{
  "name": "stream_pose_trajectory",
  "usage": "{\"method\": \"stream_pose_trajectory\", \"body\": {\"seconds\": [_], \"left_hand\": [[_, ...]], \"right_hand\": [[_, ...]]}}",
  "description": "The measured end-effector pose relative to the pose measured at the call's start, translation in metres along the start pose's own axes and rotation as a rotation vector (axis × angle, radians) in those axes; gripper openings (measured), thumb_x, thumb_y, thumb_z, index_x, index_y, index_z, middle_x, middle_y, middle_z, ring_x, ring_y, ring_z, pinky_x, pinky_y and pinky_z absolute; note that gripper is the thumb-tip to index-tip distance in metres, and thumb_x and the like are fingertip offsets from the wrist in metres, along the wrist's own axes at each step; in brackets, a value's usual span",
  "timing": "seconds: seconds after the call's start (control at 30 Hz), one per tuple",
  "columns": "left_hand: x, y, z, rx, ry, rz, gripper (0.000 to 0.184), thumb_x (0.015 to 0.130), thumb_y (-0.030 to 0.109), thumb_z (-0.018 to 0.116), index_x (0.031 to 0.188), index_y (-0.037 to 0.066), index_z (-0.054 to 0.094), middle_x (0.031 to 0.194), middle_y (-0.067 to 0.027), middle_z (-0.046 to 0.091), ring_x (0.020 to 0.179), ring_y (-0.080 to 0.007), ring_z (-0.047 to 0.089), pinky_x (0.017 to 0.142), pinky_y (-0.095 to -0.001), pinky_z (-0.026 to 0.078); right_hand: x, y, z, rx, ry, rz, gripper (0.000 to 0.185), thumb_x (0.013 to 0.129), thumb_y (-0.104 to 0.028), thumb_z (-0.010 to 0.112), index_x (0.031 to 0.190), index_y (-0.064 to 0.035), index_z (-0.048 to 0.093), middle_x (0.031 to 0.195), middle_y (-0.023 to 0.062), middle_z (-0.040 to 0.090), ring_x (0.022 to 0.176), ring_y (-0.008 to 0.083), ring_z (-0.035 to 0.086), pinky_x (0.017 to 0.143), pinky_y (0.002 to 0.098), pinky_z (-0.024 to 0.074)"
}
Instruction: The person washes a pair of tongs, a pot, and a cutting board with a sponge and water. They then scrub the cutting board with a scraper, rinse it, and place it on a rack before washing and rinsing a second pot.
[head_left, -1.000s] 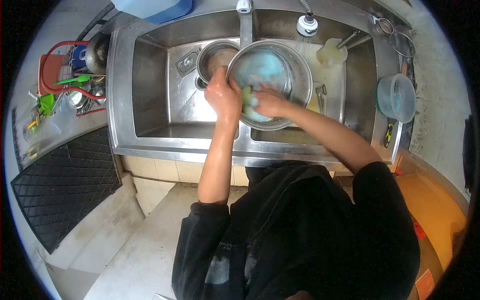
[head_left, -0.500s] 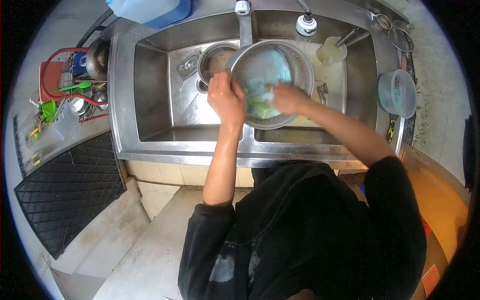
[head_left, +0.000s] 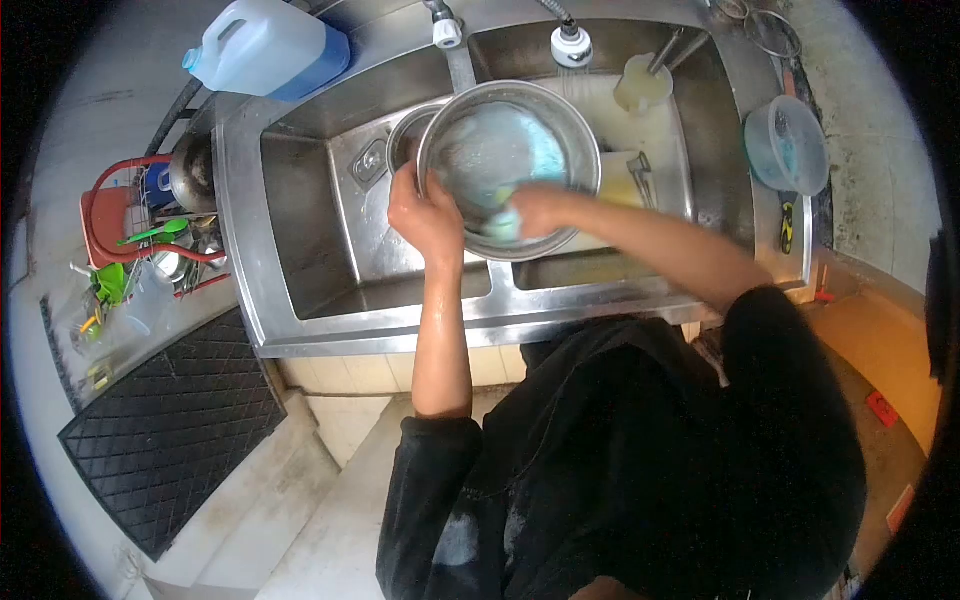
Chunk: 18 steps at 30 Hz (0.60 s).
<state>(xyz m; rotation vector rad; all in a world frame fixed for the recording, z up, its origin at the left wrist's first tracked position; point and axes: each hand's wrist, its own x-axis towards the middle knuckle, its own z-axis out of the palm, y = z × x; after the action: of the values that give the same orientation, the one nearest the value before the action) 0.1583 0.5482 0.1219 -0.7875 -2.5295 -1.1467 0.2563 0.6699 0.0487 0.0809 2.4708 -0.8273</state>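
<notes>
A round metal pot (head_left: 490,140) is tilted over the divider between two sink basins, its open mouth toward me, with bluish suds inside. My left hand (head_left: 427,215) is closed on the pot's left rim. My right hand (head_left: 540,208) is inside the pot, low on the near side, its fingers closed around a pale green sponge (head_left: 503,224) pressed to the inner wall. Motion blurs the right hand and the sponge. A second metal pot (head_left: 403,145) stands in the left basin, partly hidden behind the first.
A sprayer faucet (head_left: 572,47) runs water into the right basin, where a cup (head_left: 643,85) with utensils stands in cloudy water. A jug of blue liquid (head_left: 280,55) is at the back left. A plastic tub (head_left: 787,150) sits right; a dish rack (head_left: 120,210) stands left.
The camera view has shifted and turned slightly. My right hand and the sponge have moved a little toward the near side of the pot. My left hand still grips the rim.
</notes>
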Motion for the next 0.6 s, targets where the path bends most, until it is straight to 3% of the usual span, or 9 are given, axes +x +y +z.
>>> {"method": "stream_pose_trajectory", "body": {"seconds": [0.07,0.2,0.27,0.33,0.37,0.43,0.5,0.53,0.6], "left_hand": [[0.003,-0.009,0.004,0.018,-0.016,-0.008,0.014,0.075,0.0,0.062,0.087,-0.005,0.059,0.073,-0.0192,0.059,0.064,-0.0332,0.056,0.06,-0.0385,0.043],[0.003,-0.021,0.021,-0.021,-0.038,-0.087,0.014,0.074,0.002,0.064,0.085,-0.005,0.058,0.067,-0.0176,0.057,0.057,-0.0296,0.053,0.055,-0.0362,0.041],[-0.003,-0.029,0.027,-0.025,-0.041,-0.122,0.014,0.075,0.003,0.064,0.084,-0.005,0.058,0.067,-0.018,0.057,0.058,-0.0302,0.054,0.056,-0.0371,0.042],[-0.006,-0.023,0.03,-0.04,-0.039,-0.15,0.013,0.075,0.003,0.064,0.084,-0.005,0.058,0.067,-0.0185,0.058,0.059,-0.0308,0.056,0.057,-0.0381,0.043],[-0.008,-0.019,0.027,-0.004,-0.058,-0.097,0.013,0.074,0.003,0.063,0.083,-0.005,0.058,0.069,-0.0201,0.059,0.062,-0.033,0.057,0.059,-0.0396,0.043],[-0.009,-0.016,0.027,0.04,-0.07,-0.047,0.012,0.074,0.002,0.062,0.083,-0.005,0.058,0.071,-0.0217,0.059,0.065,-0.0352,0.059,0.061,-0.0411,0.044],[-0.01,-0.02,0.026,0.119,-0.053,0.015,0.013,0.074,0.001,0.061,0.085,-0.006,0.058,0.076,-0.0246,0.06,0.071,-0.04,0.059,0.064,-0.0438,0.044],[-0.008,-0.007,0.025,0.068,-0.074,-0.001,0.013,0.073,0.002,0.061,0.084,-0.004,0.058,0.078,-0.0236,0.059,0.073,-0.0424,0.057,0.065,-0.0448,0.044],[-0.01,0.016,0.027,0.067,-0.128,-0.008,0.012,0.073,0.003,0.061,0.083,-0.003,0.058,0.077,-0.022,0.059,0.073,-0.042,0.057,0.065,-0.0448,0.044]], "right_hand": [[-0.008,0.012,-0.014,-0.334,-0.004,0.259,0.041,0.067,-0.022,0.067,0.104,-0.0062,0.066,0.111,0.0164,0.061,0.105,0.0268,0.058,0.088,0.036,0.0451],[-0.008,-0.025,-0.048,-0.176,-0.264,0.349,0.043,0.071,-0.028,0.063,0.107,-0.0047,0.065,0.105,0.018,0.063,0.094,0.0278,0.062,0.082,0.037,0.0477],[0.031,-0.018,-0.005,0.52,-0.009,0.239,0.054,0.072,-0.032,0.062,0.116,-0.0018,0.058,0.109,0.0208,0.061,0.099,0.029,0.06,0.084,0.0379,0.0468],[0.047,-0.045,0.001,1.363,0.536,0.357,0.065,0.075,-0.033,0.06,0.128,0.0015,0.045,0.115,0.0254,0.056,0.106,0.0316,0.056,0.09,0.0389,0.0438],[0.056,-0.044,-0.006,1.363,0.543,0.356,0.065,0.075,-0.033,0.06,0.128,0.0015,0.045,0.115,0.0254,0.056,0.106,0.0316,0.056,0.09,0.0389,0.0438],[0.083,-0.027,-0.021,0.888,0.899,0.5,0.073,0.078,-0.033,0.057,0.134,0.0044,0.03,0.118,0.0291,0.052,0.108,0.0338,0.054,0.093,0.0392,0.0412],[0.089,0.009,-0.012,0.837,1.104,0.643,0.074,0.079,-0.03,0.057,0.135,0.0068,0.025,0.12,0.0309,0.049,0.11,0.0393,0.051,0.096,0.0404,0.0378],[0.069,-0.003,-0.018,0.273,1.067,0.745,0.066,0.076,-0.029,0.064,0.127,0.0038,0.037,0.109,0.0325,0.052,0.108,0.0425,0.048,0.092,0.047,0.0385],[0.08,-0.015,-0.021,0.478,0.931,0.794,0.057,0.079,-0.028,0.059,0.122,0.0044,0.044,0.112,0.0325,0.051,0.109,0.0428,0.049,0.095,0.0465,0.0358]]}}
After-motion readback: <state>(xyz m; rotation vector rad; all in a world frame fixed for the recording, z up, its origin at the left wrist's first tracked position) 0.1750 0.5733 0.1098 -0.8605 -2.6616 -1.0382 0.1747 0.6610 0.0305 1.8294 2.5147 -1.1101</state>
